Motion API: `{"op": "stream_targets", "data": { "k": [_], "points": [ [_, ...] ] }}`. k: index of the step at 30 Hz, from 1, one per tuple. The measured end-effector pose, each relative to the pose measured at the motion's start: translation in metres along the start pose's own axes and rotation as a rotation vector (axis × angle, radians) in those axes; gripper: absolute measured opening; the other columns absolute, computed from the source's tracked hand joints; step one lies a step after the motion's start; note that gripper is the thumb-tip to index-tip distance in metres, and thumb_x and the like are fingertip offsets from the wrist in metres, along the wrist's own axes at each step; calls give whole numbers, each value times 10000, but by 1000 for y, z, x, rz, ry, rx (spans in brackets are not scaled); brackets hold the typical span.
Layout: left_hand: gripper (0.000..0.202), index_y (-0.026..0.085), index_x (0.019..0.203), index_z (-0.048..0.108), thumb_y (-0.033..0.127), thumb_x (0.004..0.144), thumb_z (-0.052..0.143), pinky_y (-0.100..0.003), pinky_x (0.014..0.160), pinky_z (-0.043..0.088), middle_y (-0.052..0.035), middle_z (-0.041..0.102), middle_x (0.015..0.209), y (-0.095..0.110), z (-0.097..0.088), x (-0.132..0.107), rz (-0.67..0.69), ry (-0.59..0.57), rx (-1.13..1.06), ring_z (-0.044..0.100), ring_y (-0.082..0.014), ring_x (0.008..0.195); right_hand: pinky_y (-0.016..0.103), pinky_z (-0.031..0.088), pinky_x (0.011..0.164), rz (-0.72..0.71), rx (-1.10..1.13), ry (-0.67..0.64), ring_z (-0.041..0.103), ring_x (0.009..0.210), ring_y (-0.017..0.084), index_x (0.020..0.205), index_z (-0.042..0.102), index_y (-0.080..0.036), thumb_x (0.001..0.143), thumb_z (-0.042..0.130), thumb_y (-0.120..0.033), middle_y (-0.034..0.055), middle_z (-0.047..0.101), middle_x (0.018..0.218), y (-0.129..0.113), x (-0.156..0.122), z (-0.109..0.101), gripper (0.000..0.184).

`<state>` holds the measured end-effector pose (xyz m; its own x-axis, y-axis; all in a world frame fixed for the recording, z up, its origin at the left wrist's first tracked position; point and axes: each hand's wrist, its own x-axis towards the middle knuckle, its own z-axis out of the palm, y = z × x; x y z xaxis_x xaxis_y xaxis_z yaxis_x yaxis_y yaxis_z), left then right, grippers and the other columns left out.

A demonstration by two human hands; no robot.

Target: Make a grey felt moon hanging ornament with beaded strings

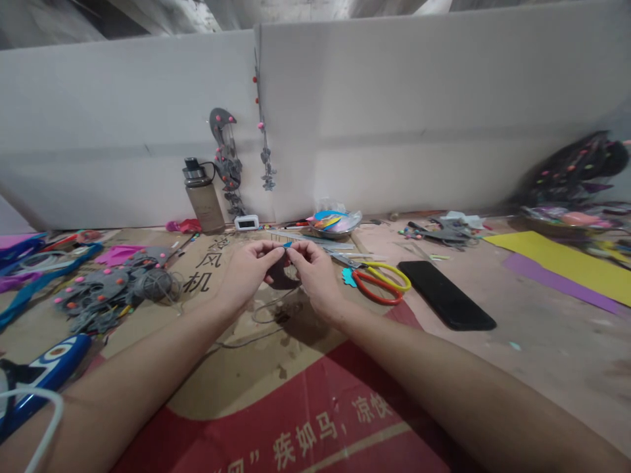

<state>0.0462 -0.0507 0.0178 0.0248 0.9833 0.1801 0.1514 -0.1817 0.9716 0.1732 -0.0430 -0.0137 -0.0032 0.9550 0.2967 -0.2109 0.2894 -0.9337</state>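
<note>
My left hand and my right hand meet over the cardboard, both with their fingers pinched. Between them they hold a dark crescent-shaped piece that looks like felt. A small bit of blue shows at its top, by my fingertips; what it is I cannot make out. Below the hands a thin grey cord loops across the cardboard. Just right of my right hand lie scissors with one red and one yellow handle, beside a small teal scalloped cut-out.
A black phone lies to the right, yellow sheet beyond it. At left are grey felt pieces with coloured balls and a ball of cord. A bottle and a small white display stand before the white panel.
</note>
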Motion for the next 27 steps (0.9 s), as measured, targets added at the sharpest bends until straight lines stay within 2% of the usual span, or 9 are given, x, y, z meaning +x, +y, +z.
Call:
{"op": "stream_targets", "data": {
  "k": [8,13,18,21,24,25,27],
  "points": [
    [268,183,820,655,390,658,706,-205,415,483,-29,665,785,-1,-6,4,-93,135,-108,593,-128,622,219,358,545,-3,-31,-61,458,605,88,894,598,-190,778,571,-367,-5,606,810,7,2,2,213],
    [245,179,813,636,370,671,693,-207,471,511,-45,678,813,2,-21,14,-82,171,-158,625,-139,685,222,325,509,33,-146,-112,410,543,93,758,615,-194,750,581,-314,-33,539,641,-3,-1,3,125],
    [201,158,803,631,306,681,692,-209,548,530,-47,676,744,5,-46,30,-23,277,-227,636,-125,669,221,300,479,49,-162,-221,368,500,91,713,625,-197,761,580,-346,-46,461,556,-12,-3,5,163],
    [136,160,801,621,250,707,660,-222,569,540,-42,677,744,8,-65,39,-3,372,-312,650,-126,668,223,330,504,1,-208,-319,429,541,109,741,663,-205,803,534,-332,-26,509,578,-20,-10,8,191],
    [99,158,816,613,203,729,628,-232,576,548,-46,683,761,14,-84,46,46,426,-391,664,-138,688,233,384,586,-110,-316,-504,521,637,125,768,695,-223,838,493,-288,-5,611,678,-32,-25,13,223],
    [88,160,819,611,197,739,614,-235,575,553,-44,684,756,16,-90,48,51,437,-419,667,-143,692,233,394,611,-143,-349,-599,545,661,126,760,703,-230,831,511,-280,-6,639,709,-37,-30,14,211],
    [60,158,801,612,189,762,579,-212,577,552,-40,686,759,22,-100,52,52,451,-470,669,-136,706,226,394,598,-147,-382,-699,562,628,122,683,710,-236,753,626,-300,-21,663,678,-46,-38,14,127]
  ]
}}
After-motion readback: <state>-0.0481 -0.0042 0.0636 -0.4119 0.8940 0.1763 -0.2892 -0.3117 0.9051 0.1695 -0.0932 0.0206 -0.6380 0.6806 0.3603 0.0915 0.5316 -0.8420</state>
